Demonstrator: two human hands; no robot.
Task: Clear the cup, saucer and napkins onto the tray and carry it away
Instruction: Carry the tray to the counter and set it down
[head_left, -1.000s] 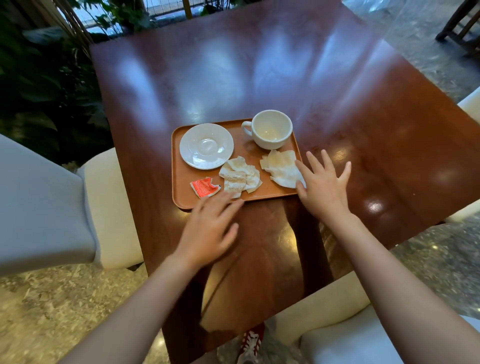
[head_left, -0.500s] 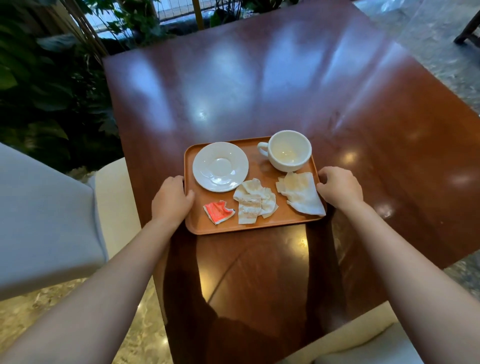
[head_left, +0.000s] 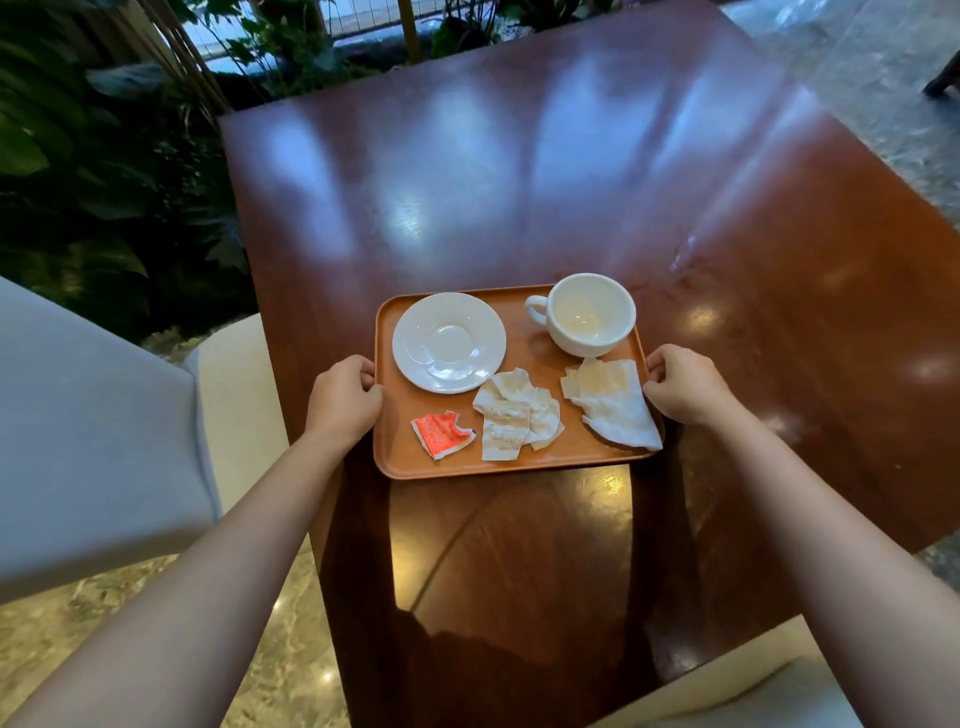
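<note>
An orange-brown tray (head_left: 524, 457) is gripped at its two short edges above a glossy dark wooden table (head_left: 519, 171). The left hand (head_left: 344, 400) is closed around the left rim, fingers curled under and thumb on top; the right hand (head_left: 680, 387) is closed around the right rim in the same way. Whether the tray rests on the tabletop or is raised just off it cannot be told from this view.

On the tray, a white saucer (head_left: 449, 343) is seen lying flat in the far left part, and a white cup (head_left: 589, 314) stands upright in the far right corner with its handle turned toward the saucer; a pale film is seen at its bottom. Near the middle of the near half, a crumpled stained napkin (head_left: 517, 415) is laid, and a second stained napkin (head_left: 613, 402) is laid at the right, its near corner overhanging the rim just beside the right hand. A torn red sachet (head_left: 441, 434) is found near the left hand.

Pale upholstered chairs (head_left: 93, 431) are placed left of the table, with leafy plants (head_left: 104, 171) behind them, and a speckled stone floor (head_left: 156, 649) is seen below.
</note>
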